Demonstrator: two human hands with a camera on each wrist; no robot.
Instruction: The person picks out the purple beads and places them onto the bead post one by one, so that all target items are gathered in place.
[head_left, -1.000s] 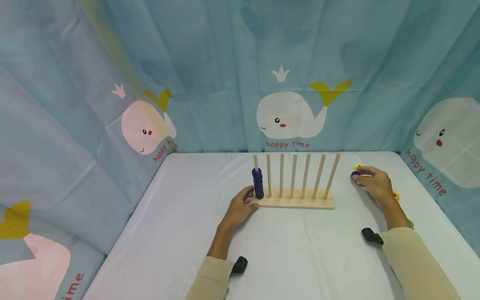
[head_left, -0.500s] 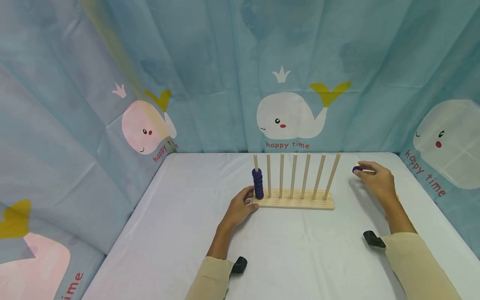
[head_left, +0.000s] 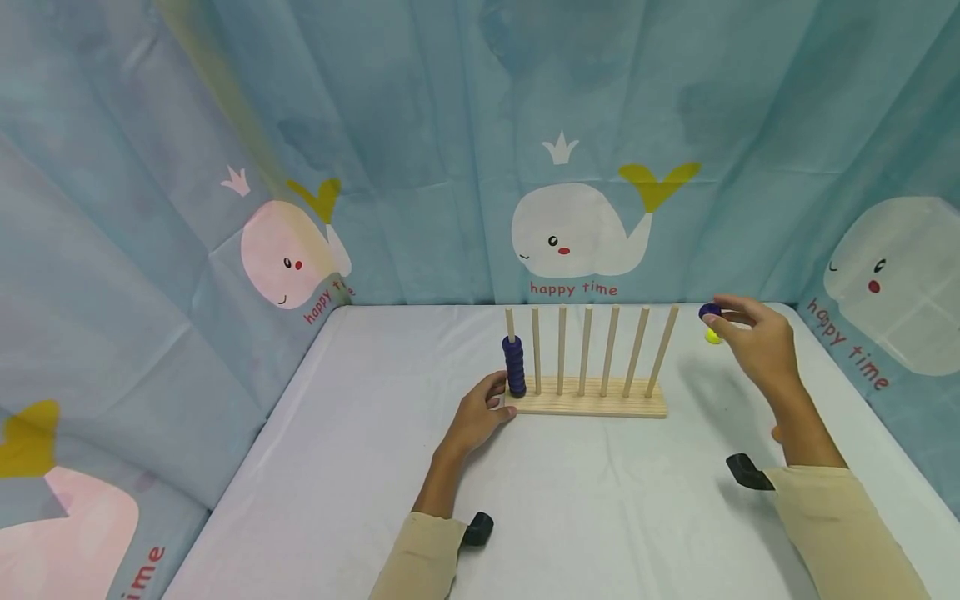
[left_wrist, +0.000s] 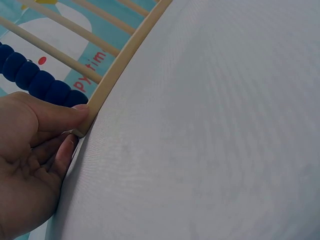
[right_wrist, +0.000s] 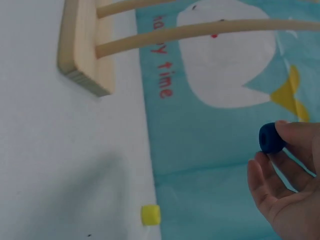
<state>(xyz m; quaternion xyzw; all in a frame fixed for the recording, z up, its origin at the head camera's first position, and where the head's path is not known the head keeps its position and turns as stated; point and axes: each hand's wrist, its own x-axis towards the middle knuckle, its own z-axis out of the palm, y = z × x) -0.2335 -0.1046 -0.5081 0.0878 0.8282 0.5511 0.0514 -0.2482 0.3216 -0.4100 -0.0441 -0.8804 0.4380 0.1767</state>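
A wooden peg rack [head_left: 592,404] stands mid-table, with a row of upright pegs on its base. Several dark blue beads [head_left: 514,367] are stacked on its leftmost peg. My left hand [head_left: 475,417] grips the left end of the base; in the left wrist view the thumb presses on the corner of the base [left_wrist: 127,60]. To the right of the rack, my right hand [head_left: 768,350] is raised over the table and pinches one dark blue bead [right_wrist: 270,138] between thumb and fingers. The bead's hole shows in the right wrist view.
A yellow bead [head_left: 712,337] lies on the table below the right hand. An orange bead [head_left: 776,434] peeks out beside the right forearm. White cloth covers the table [head_left: 360,467], and a blue whale-print curtain [head_left: 435,167] hangs behind and at both sides.
My right hand has picked the dark blue bead up from beside the yellow bead and raised it. The left hand and the rack have stayed in place.
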